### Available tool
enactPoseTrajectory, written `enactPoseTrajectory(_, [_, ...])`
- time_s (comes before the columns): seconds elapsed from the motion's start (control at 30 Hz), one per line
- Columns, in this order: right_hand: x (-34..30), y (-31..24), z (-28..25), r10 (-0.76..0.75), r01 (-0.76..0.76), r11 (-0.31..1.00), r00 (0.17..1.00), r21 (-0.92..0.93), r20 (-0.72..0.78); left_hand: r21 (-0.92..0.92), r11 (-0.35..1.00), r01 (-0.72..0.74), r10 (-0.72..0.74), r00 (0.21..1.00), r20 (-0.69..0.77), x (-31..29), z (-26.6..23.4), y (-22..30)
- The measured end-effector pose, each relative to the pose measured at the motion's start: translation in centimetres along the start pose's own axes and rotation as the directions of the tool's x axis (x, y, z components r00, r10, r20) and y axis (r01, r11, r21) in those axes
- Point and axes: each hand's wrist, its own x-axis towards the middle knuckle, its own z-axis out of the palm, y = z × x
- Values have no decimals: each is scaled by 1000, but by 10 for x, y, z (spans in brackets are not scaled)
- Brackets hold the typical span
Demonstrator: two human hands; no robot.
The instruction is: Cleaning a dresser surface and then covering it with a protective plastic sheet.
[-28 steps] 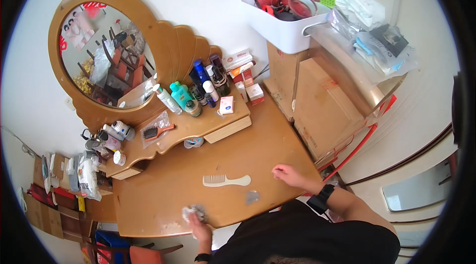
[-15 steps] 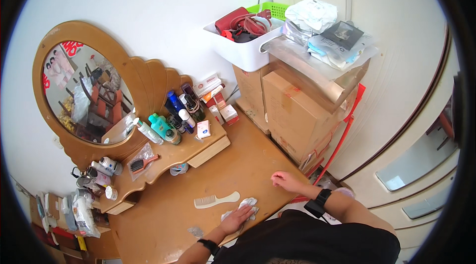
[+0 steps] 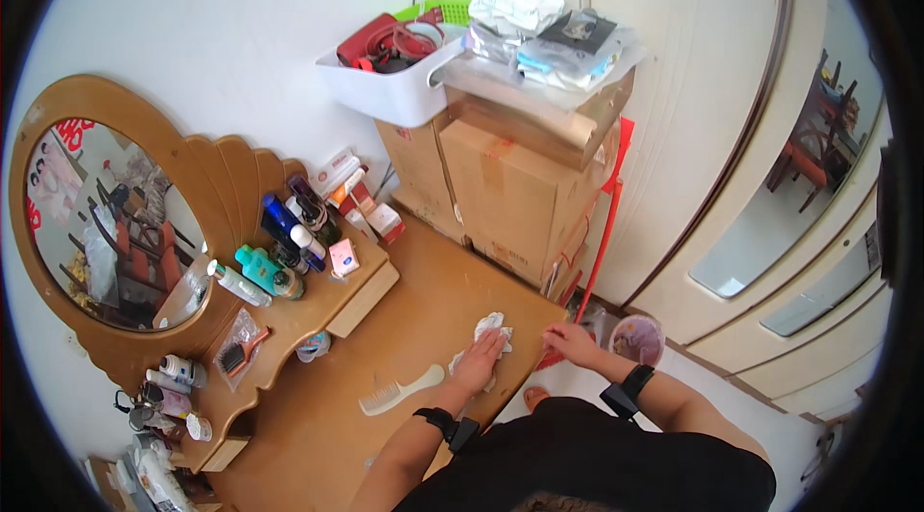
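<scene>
Flat and fingers extended, our left hand [image 3: 478, 366] presses over a crumpled white cloth [image 3: 489, 322] rather than clamping it, near the right edge of the wooden tabletop [image 3: 298, 425]. Our right hand [image 3: 571, 344] curls loosely beside that edge (how tightly its fingers close, we cannot tell). Just left of our left hand lies a pale comb [image 3: 404, 391], teeth toward the left.

Red characters [image 3: 74, 134] show in the oval mirror [image 3: 120, 223], their wording unclear.
</scene>
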Motion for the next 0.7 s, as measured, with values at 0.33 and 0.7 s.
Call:
enactPoseTrajectory(0.33, [-19,10,13,102,-100,992,994,76,-23,-91,990,108,-113,992,-49,-206,-25,13])
enactPoseTrajectory(0.7, [46,-17,113,83,-85,996,924,-12,374,-538,274,797,-846,-66,-528,-520,5,-19])
